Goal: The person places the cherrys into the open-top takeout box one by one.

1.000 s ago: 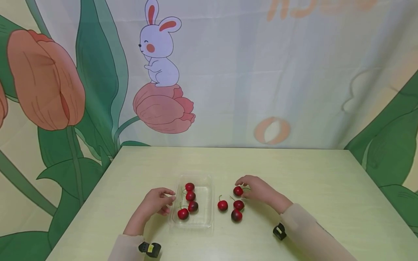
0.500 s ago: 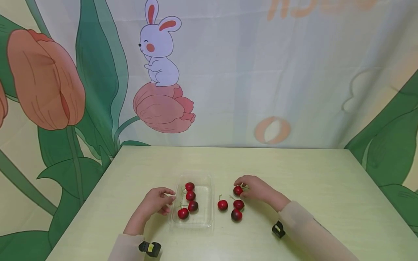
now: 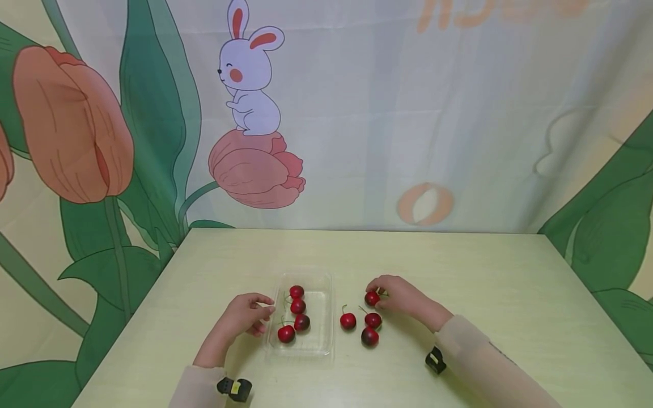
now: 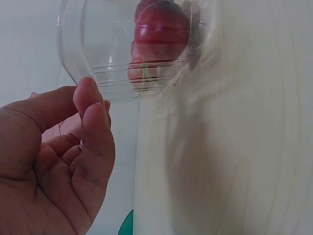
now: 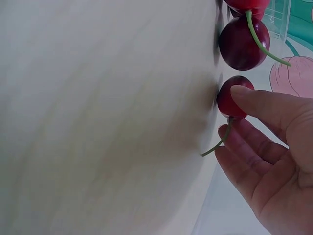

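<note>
A clear plastic container (image 3: 321, 343) lies on the table with several red cherries (image 3: 301, 323) along its left half. My left hand (image 3: 246, 314) is at its left side, and in the left wrist view the fingertips pinch the container's rim (image 4: 73, 68). My right hand (image 3: 405, 296) holds a cherry (image 3: 372, 298) between thumb and fingers at the back of a loose group. In the right wrist view the thumb presses this cherry (image 5: 228, 102), whose green stem (image 5: 217, 144) hangs past the fingers. Its underside is right at the tabletop.
Between container and right hand lie three more cherries: one on the left (image 3: 348, 321), a middle one (image 3: 373, 320) and a darker one (image 3: 369, 337) nearest me. A printed curtain (image 3: 347, 141) hangs behind the table (image 3: 459, 255). Both wrists carry small black cameras.
My right hand has shifted slightly left and its fingers have closed in on the back cherry. The left hand and the container have stayed put.
</note>
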Motion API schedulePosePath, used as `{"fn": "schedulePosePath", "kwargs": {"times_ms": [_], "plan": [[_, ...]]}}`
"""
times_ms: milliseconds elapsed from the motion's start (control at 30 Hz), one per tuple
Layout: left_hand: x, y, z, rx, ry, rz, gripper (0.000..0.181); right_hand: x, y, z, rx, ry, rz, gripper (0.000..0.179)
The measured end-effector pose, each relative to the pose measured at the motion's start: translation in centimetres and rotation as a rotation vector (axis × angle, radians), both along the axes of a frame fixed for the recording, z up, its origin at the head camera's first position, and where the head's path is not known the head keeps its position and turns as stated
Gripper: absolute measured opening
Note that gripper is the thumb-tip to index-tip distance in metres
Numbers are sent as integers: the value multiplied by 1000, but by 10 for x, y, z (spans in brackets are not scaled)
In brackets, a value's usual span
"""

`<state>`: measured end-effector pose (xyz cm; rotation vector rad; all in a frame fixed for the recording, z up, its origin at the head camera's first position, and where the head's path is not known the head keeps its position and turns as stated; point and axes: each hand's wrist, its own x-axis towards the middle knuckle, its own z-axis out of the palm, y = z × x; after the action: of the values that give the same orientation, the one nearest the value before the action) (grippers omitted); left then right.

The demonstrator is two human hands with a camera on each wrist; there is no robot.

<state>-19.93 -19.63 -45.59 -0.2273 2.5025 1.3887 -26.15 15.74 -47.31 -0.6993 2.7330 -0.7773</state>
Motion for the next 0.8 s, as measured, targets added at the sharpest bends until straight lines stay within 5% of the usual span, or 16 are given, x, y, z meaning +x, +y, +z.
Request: {"fn": "schedulePosePath", "kwargs": {"times_ms": [800], "plan": [[1, 0, 0, 8, 5, 0, 27, 0, 2, 7, -3, 38, 17, 29]]}}
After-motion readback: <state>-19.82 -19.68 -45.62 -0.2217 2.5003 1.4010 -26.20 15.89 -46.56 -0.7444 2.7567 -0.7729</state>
